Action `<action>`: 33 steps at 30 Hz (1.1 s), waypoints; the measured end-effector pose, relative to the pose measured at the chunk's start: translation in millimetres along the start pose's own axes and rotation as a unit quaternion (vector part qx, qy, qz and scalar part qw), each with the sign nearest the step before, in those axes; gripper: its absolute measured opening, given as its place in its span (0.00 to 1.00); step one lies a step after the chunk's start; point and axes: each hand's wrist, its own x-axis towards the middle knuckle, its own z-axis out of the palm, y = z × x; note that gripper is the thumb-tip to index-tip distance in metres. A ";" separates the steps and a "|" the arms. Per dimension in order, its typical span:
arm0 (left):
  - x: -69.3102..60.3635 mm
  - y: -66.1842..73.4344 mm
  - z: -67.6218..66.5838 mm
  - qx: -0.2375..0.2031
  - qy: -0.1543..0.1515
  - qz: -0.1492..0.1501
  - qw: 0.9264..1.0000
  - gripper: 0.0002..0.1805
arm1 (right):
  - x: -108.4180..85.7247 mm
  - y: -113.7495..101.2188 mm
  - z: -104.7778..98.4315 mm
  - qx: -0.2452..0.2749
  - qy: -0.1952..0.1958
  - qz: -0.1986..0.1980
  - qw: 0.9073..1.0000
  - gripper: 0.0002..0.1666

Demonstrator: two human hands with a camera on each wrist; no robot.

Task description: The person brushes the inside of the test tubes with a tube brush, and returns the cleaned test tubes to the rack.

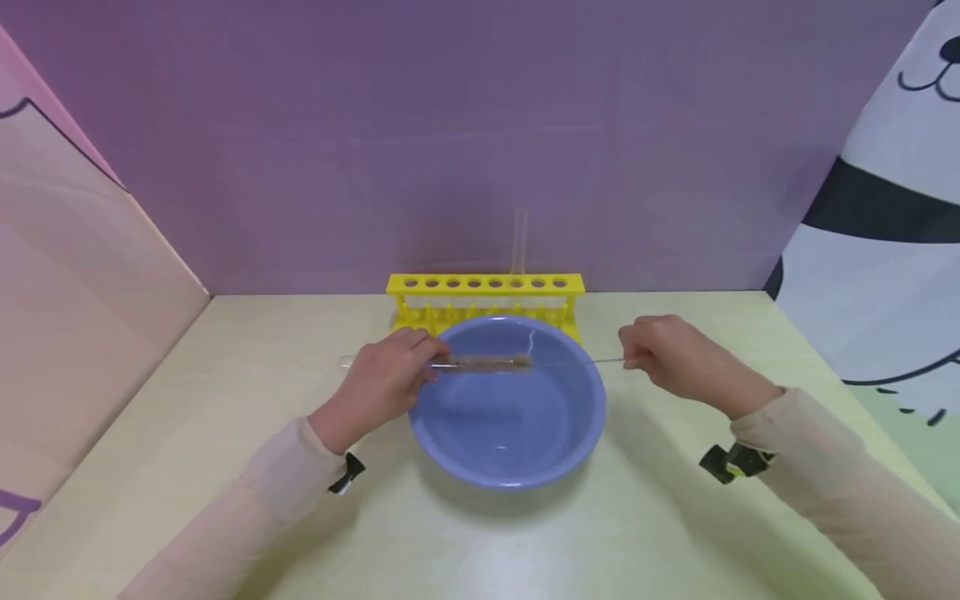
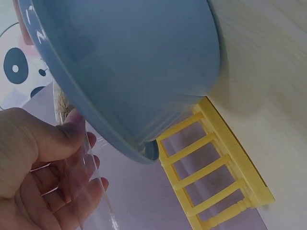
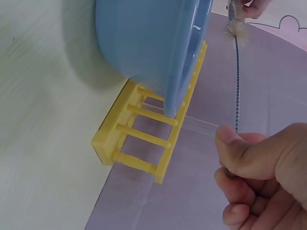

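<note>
While my left hand (image 1: 390, 371) holds the test tube (image 1: 465, 367) lengthwise above the blue basin (image 1: 517, 442), my right hand (image 1: 671, 352) pinches the wire stem of the brush (image 3: 237, 84) out to the right, well apart from the tube's mouth. Left grip: thumb on one side of the glass, fingers curled along the other, closed end projecting past the hand. Right grip: thumb and forefinger clamped together on the stem, remaining fingers folded in. Most of the bristles lie inside the tube near its mouth; in the right wrist view a tuft splays out just at the opening. Behind the basin stands the yellow rack (image 1: 485, 285), with a second clear tube (image 1: 519, 242) upright in it. Handling, my estimate: the tube should be light, stiff and smooth, probably fragile if it is glass, and slippery if wet, though I cannot tell whether it is; best held around the body with light, even pressure, clear of the mouth. The brush looks light too, with soft bristles and a twisted wire that is springy and likely to bend under a sideways push; best held on the stem, in line with the tube
</note>
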 end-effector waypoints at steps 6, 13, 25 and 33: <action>-2.5 -1.0 0.6 0.007 0.022 -0.005 1.000 0.17 | 1.8 1.1 -4.4 0.001 -0.005 0.003 1.000 0.19; -5.1 -2.2 3.5 0.013 0.051 -0.002 0.999 0.17 | 1.7 5.9 -4.4 0.005 -0.010 0.006 1.000 0.19; -7.3 -6.4 6.4 0.025 0.077 0.001 0.997 0.16 | 0.3 11.2 -9.9 0.020 -0.010 0.018 1.000 0.20; -12.2 -8.2 7.0 0.038 0.081 0.005 0.996 0.15 | -0.7 16.6 -8.7 0.026 -0.006 0.007 1.000 0.20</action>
